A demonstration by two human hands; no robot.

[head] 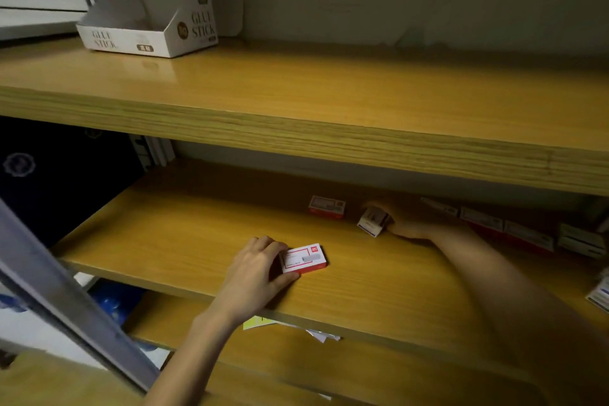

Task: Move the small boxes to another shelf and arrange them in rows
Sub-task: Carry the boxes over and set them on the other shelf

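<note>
On the middle shelf, near its front edge, we had our left hand on a red-and-white box. The thumb was at the near side and the fingers curled over the far side, pinching the box's left end. The box lay flat on the board, label up.

Deeper on the middle shelf, in shadow, our right hand gripped a white box with fingers wrapped round it. That box was tilted, one corner down toward the board. We couldn't tell whether it touched.

Just left of that hand, at the back of the middle shelf, we saw a third box sitting alone, apart from the others. Along the back right of the middle shelf a row of boxes ran end to end toward the right edge. It was too dim there to read labels. At the far right of the middle shelf a blue-and-white packet was cut off by the frame.

Above the middle shelf sat the upper shelf, with an open white GLUE STICK carton at its left rear.

Below the middle shelf was the lower shelf, with yellow and white papers showing just under the middle shelf's front lip.

Left of the middle shelf a grey metal upright slanted across our view.
</note>
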